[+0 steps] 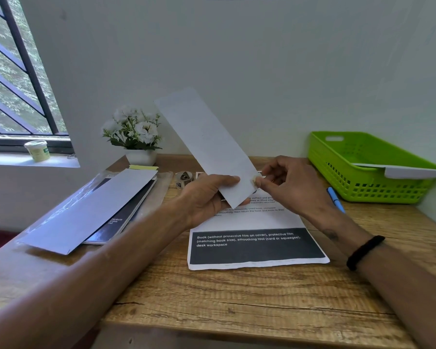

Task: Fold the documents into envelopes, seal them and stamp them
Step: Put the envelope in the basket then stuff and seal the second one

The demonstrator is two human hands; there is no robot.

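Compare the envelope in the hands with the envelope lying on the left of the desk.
The held envelope is lifted off the desk and tilted up toward the wall; the envelope on the left lies flat on a dark pad. The left hand grips the held envelope's lower end while the right hand pinches a small stamp at its edge; nothing touches the envelope on the left. Both are long, plain white envelopes.

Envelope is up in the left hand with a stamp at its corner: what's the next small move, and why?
Probably press the stamp flat onto the envelope. The right hand pinches it right at the envelope's lower corner, while the left hand grips that end and holds the envelope off the desk, tilted.
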